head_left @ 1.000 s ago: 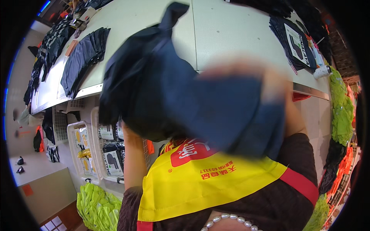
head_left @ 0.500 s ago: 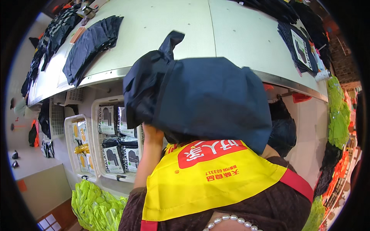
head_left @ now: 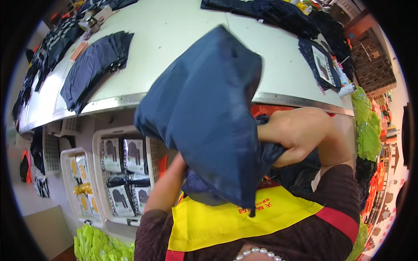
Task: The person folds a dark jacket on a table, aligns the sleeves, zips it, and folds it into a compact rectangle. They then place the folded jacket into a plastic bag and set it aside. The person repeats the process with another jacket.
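R hand (head_left: pixel 298 130) has the blue cloth (head_left: pixel 204 104) pinched; L hand's hid behind it, can't tell. Cloth's up in front of the apron (head_left: pixel 209 228), so grip firm w/ R & go slow, b/c it may flop

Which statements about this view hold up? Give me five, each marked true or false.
1. The right hand holds the dark navy cloth item. True.
2. The left hand is in plain sight. False: the cloth item hides it.
3. The larger white plastic basket contains flat rectangular packets. True.
4. The fanned stack of dark fabric lies inside that basket. False: it lies on the smooth white tabletop.
5. The bright yellow cloth apron has red straps. True.
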### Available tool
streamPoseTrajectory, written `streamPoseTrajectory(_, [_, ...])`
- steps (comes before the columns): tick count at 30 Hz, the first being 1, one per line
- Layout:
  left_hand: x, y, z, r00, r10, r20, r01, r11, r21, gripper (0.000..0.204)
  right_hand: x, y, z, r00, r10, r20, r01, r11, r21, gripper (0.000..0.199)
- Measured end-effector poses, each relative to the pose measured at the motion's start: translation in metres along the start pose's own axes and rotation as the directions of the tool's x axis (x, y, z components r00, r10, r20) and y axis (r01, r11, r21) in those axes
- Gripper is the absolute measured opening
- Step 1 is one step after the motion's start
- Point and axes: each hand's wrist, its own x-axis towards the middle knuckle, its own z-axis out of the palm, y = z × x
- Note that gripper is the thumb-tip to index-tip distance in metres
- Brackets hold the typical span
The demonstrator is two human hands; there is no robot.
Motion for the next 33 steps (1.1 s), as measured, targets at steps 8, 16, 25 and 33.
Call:
streamPoseTrajectory(8, [-0.063, 0.138, 0.019, 0.959, 0.033, 0.283, 0.021, 0.983, -0.184, 0.039, -0.1, -0.005, -0.002, 0.922, 0.374, -0.099, -0.385, 0.909, -0.161, 0.077])
streamPoseTrajectory(16, [-0.023, 0.23, 0.003, 0.799, 0.594, 0.096, -0.31, 0.27, 0.911, 0.033, -0.169, 0.093, 0.032, 0.722, 0.659, 0.211, -0.634, 0.752, -0.18, 0.077])
streamPoseTrajectory(25, [0.094, 0.411, -0.079, -0.018, 0.977, 0.213, 0.398, -0.189, 0.898, 0.053, -0.245, 0.062, -0.126, 0.406, -0.164, -0.899, -0.737, 0.524, -0.428, 0.049])
streamPoseTrajectory(33, [0.313, 0.36, -0.145, 0.694, 0.557, -0.456, 0.343, 0.3, 0.89, 0.074, -0.173, 0.391, -0.237, 0.248, -0.092, -0.964, -0.694, 0.677, -0.243, 0.076])
